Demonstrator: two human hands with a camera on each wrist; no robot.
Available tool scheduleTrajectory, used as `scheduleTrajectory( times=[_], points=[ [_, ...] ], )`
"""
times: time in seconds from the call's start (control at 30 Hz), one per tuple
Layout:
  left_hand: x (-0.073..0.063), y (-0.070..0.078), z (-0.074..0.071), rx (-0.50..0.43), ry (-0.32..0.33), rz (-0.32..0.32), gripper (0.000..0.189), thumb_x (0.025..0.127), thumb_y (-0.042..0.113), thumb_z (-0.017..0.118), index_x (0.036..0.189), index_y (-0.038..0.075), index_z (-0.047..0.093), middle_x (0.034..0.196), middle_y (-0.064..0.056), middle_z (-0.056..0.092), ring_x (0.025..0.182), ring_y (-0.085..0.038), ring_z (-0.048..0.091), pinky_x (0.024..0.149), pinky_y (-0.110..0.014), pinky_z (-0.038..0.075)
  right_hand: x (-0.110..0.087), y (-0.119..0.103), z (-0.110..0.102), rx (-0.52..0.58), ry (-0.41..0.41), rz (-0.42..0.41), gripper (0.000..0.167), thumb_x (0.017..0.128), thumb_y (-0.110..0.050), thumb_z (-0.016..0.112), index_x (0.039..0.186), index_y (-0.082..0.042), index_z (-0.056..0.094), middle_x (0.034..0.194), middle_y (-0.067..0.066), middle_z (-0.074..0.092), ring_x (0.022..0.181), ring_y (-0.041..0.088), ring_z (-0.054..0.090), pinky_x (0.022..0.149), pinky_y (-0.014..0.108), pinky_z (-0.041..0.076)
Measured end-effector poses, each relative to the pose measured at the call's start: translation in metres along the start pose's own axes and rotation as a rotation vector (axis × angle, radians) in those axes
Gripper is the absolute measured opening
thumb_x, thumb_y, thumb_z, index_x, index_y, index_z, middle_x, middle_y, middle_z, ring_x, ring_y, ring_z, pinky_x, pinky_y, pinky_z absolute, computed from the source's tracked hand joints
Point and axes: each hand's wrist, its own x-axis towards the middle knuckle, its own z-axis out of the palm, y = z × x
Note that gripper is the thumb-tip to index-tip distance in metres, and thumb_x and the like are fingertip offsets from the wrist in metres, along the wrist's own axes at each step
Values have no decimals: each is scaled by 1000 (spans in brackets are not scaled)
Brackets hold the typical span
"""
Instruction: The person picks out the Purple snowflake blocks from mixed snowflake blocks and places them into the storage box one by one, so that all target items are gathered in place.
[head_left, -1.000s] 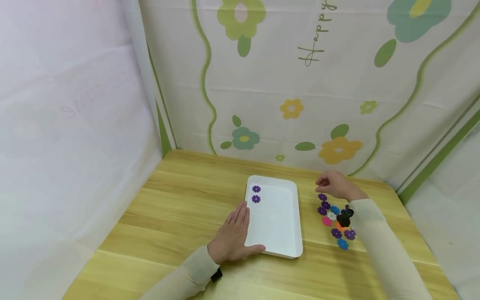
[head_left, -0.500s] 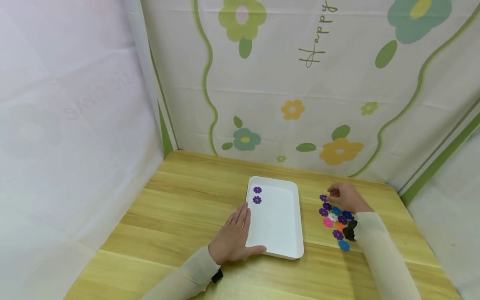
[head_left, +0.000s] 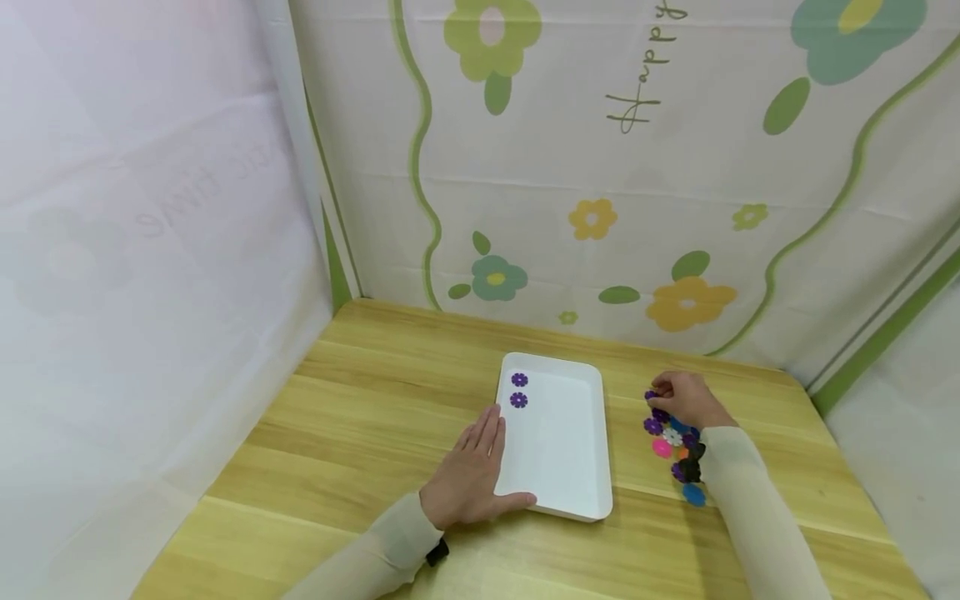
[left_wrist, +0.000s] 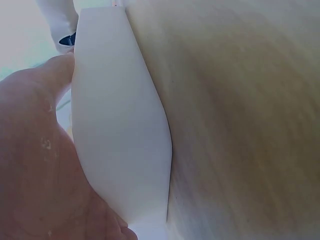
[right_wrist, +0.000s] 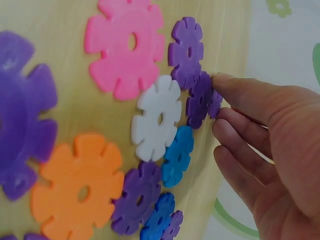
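Observation:
In the head view, my left hand (head_left: 468,475) rests against the left side of a white tray (head_left: 555,450), fingers straight and thumb along its near edge. The left wrist view shows that hand (left_wrist: 35,135) against the tray's outer wall (left_wrist: 117,115). Two purple snowflake discs (head_left: 519,400) lie in the tray's far left corner. My right hand (head_left: 693,400) is at the far end of a loose group of discs. In the right wrist view, its thumb and fingertips close round a purple snowflake disc (right_wrist: 215,103), partly hidden behind another purple one (right_wrist: 199,100).
Around the right hand lie pink (right_wrist: 125,47), white (right_wrist: 157,118), orange (right_wrist: 79,187), blue (right_wrist: 178,156) and more purple discs, some overlapping, on the wooden table (head_left: 360,400). A flowered cloth (head_left: 540,167) hangs behind the table, and a white cloth (head_left: 150,250) stands at the left.
The right hand first drew back to the right from beyond the discs, then came down to the farthest purple disc. The left hand stays at the tray, and the view shifts slightly.

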Motion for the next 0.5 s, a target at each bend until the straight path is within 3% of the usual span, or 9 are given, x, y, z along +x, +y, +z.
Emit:
scheduleTrajectory(
  times=[0.17,0.5],
  points=[
    [1,0,2,7,-7,-4,121,93,86,45,167,-5,15,178,-22,3,167,-34,8,134,-49,24,2,2,-1,-3,-15,33,34,97,-17,77,119,8,72,106,21,75,92,28,71,84,51,62],
    [1,-1,1,27,2,1,120,93,85,45,167,-5,16,178,-22,4,167,-34,10,133,-49,25,4,5,-6,68,-32,84,16,100,-20,74,99,-3,74,94,11,74,78,19,64,69,32,56]
  ],
)
